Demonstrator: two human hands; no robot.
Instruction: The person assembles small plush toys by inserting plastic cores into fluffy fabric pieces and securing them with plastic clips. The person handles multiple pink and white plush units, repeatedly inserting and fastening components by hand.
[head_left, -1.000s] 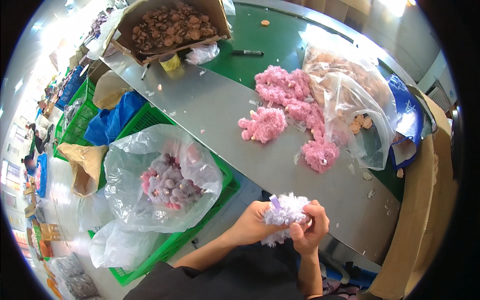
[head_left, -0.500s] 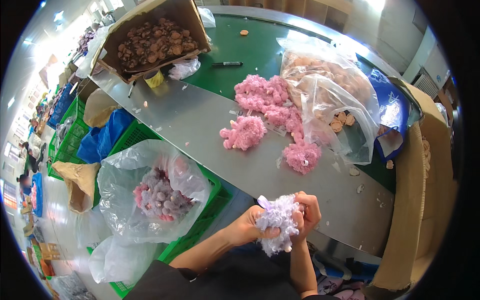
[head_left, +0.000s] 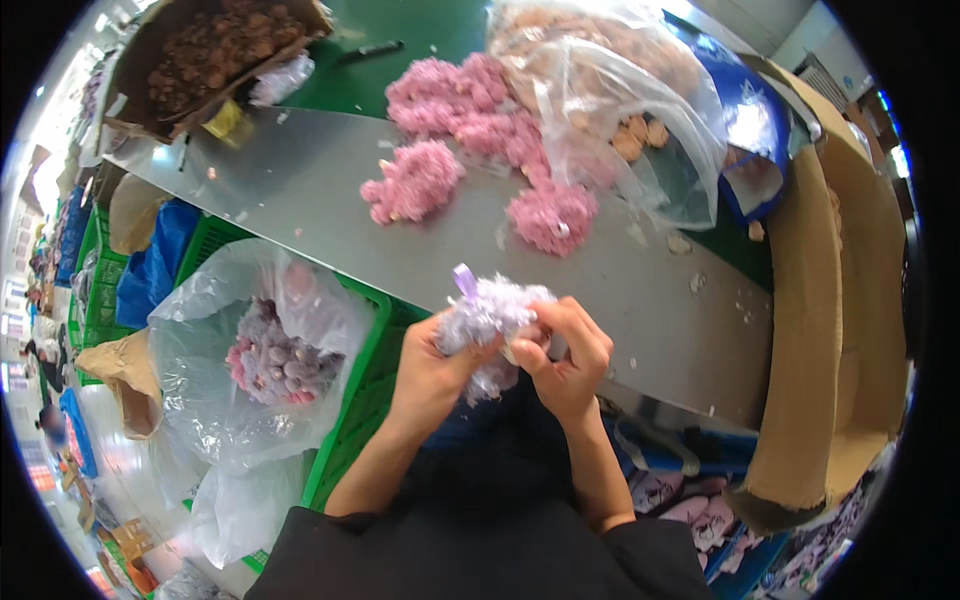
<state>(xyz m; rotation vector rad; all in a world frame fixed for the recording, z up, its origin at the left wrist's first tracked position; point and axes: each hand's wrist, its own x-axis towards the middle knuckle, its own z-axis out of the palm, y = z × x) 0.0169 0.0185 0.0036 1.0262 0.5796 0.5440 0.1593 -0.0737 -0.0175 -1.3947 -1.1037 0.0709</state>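
Close in front of my body, both hands hold a curly, pale lavender plush piece (head_left: 490, 308) with a purple ribbon loop (head_left: 465, 280) sticking up from it. My left hand (head_left: 428, 372) grips its left side, fingers mostly hidden in the pile. On the other side my right hand (head_left: 568, 362) pinches the edge between thumb and fingers; whether something small is also in that pinch is hidden. Just beyond, pink curly plush pieces lie on the metal table: a single one (head_left: 415, 180), another (head_left: 553, 217) to the right, and a heap (head_left: 450, 95) behind.
A clear bag (head_left: 600, 60) of peach-coloured pieces lies behind the pink plush, beside a blue bag (head_left: 745, 120). Cardboard boxes stand at right (head_left: 800, 330) and far left (head_left: 300, 45). At left, a green crate (head_left: 350, 400) carries a plastic bag (head_left: 190, 330) with grey-purple plush (head_left: 285, 355).
The view has shifted, so the table sits higher in it. Both hands have turned the lavender plush piece, and my right thumb and fingers now pinch its edge.
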